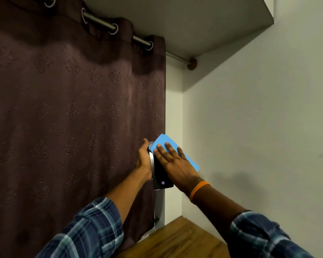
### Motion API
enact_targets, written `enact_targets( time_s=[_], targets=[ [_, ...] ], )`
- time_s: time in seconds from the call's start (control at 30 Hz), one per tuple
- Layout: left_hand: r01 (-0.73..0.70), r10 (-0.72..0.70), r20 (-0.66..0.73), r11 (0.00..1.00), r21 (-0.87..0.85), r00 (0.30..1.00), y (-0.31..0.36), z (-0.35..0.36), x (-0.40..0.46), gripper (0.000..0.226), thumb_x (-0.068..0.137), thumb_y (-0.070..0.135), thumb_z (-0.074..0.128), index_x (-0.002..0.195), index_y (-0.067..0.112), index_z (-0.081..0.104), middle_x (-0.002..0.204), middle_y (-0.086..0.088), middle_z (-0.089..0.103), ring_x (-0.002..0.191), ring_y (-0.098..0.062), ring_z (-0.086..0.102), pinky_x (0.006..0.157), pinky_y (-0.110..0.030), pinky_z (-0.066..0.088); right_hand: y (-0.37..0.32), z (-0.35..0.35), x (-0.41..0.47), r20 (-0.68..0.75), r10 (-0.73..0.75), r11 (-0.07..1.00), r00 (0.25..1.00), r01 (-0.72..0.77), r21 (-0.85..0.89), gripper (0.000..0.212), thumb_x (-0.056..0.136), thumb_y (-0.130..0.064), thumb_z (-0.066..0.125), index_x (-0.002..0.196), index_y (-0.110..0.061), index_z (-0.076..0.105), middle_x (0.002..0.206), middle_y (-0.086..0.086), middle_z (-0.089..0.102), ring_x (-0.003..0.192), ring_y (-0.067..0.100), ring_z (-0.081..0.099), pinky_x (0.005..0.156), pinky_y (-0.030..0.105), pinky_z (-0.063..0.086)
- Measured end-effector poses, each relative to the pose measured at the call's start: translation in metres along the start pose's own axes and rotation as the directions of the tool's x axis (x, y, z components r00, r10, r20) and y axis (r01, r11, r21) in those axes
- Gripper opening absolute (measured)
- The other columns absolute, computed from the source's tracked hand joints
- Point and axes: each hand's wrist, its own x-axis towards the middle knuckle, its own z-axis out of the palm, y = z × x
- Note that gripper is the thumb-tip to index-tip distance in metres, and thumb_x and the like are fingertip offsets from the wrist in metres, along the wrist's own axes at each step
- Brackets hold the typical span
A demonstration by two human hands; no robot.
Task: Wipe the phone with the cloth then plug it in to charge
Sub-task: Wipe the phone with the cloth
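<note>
Both hands hold upright phone (159, 172), cloth (163, 143) atop.

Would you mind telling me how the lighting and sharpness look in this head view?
Head view: dim and even, a soft shadow on the right wall; the curtain is slightly smeared; the curtain rod bows from wide-angle distortion; the phone, blue cloth, left hand and right hand are fairly sharp.

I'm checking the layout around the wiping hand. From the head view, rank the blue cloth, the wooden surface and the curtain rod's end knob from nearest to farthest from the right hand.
1. blue cloth: directly under the right hand.
2. wooden surface: below, at the bottom.
3. end knob: high above, near the ceiling.
</note>
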Motion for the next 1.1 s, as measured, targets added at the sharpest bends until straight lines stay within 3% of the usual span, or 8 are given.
enact_targets(
  time_s=[0.2,0.33,0.37,0.5,0.7,0.83,1.0,1.1],
  targets=[
    [-0.014,0.011,-0.074,0.999,-0.031,0.997,-0.001,-0.012,0.006,0.082,0.088,0.074,0.037,0.111,0.005,0.076,0.107,-0.021,0.076,0.091,-0.035,0.075,0.073,-0.038,0.06,-0.002,0.021,-0.018,-0.054,-0.061,0.998,0.997,0.06,-0.027,0.068,0.102,-0.007,0.036,0.159,-0.017,0.001,0.168,0.007,0.002,0.154,0.032,-0.003,0.121,0.062,0.004],
    [0.021,-0.025,-0.026,0.99,-0.142,0.999,-0.005,-0.011,0.006,0.08,0.088,0.073,0.039,0.085,0.007,0.083,0.097,-0.02,0.078,0.079,-0.033,0.077,0.06,-0.036,0.062,-0.003,0.024,-0.021,-0.073,-0.062,0.998,0.995,0.063,0.012,0.065,0.096,-0.006,0.021,0.159,-0.015,0.006,0.167,0.009,0.006,0.154,0.032,0.002,0.122,0.059,0.003],
    [0.021,-0.024,-0.017,0.986,-0.166,1.0,-0.006,-0.01,0.006,0.078,0.088,0.072,0.04,0.087,0.007,0.083,0.098,-0.02,0.078,0.08,-0.033,0.077,0.06,-0.037,0.062,-0.003,0.022,-0.02,-0.071,-0.053,0.998,0.996,0.055,0.029,0.065,0.095,-0.008,0.016,0.159,-0.016,0.006,0.167,0.009,0.006,0.154,0.032,0.002,0.123,0.058,0.004],
    [-0.013,0.011,-0.012,0.985,-0.174,1.0,-0.004,-0.007,0.006,0.077,0.088,0.07,0.041,0.113,0.006,0.076,0.115,-0.021,0.074,0.096,-0.035,0.075,0.073,-0.04,0.062,-0.002,0.018,-0.014,-0.044,-0.023,0.998,0.999,0.025,0.055,0.067,0.103,-0.008,0.036,0.159,-0.018,0.001,0.168,0.007,0.0,0.154,0.032,0.0,0.122,0.06,0.011],
    [-0.049,0.047,-0.012,0.986,-0.158,0.999,-0.004,-0.004,0.003,0.071,0.09,0.067,0.041,0.095,0.011,0.083,0.106,-0.016,0.077,0.091,-0.03,0.077,0.067,-0.036,0.062,-0.004,0.006,-0.003,-0.02,0.012,1.0,1.0,-0.012,0.006,0.071,0.103,-0.013,0.044,0.159,-0.017,0.0,0.168,0.006,-0.004,0.154,0.036,0.001,0.119,0.063,0.019],
    [-0.044,0.043,-0.012,0.988,-0.148,0.999,-0.006,-0.001,-0.005,0.07,0.09,0.066,0.04,0.106,0.011,0.08,0.117,-0.018,0.074,0.104,-0.033,0.073,0.078,-0.039,0.06,-0.002,-0.001,0.004,-0.003,0.035,0.999,0.999,-0.035,0.001,0.068,0.104,-0.013,0.041,0.159,-0.016,0.002,0.168,0.005,-0.002,0.153,0.036,0.002,0.118,0.064,0.021],
    [-0.004,0.012,0.054,0.991,-0.13,0.998,-0.016,0.001,-0.015,0.069,0.09,0.065,0.039,0.12,0.014,0.074,0.119,-0.018,0.073,0.105,-0.033,0.073,0.076,-0.039,0.062,0.0,-0.005,0.012,-0.031,0.104,0.991,0.994,-0.101,0.085,0.059,0.105,-0.014,0.036,0.159,-0.016,0.012,0.168,0.004,0.006,0.153,0.033,0.013,0.117,0.057,0.029],
    [0.022,-0.017,0.062,0.997,-0.08,0.998,-0.018,0.002,-0.02,0.069,0.086,0.07,0.041,0.118,0.019,0.075,0.121,-0.017,0.073,0.109,-0.033,0.071,0.086,-0.043,0.059,0.001,-0.006,0.016,-0.046,0.153,0.981,0.987,-0.146,0.129,0.061,0.104,-0.014,0.037,0.159,-0.018,0.011,0.168,0.002,0.008,0.152,0.031,0.017,0.117,0.054,0.031]
  ],
)
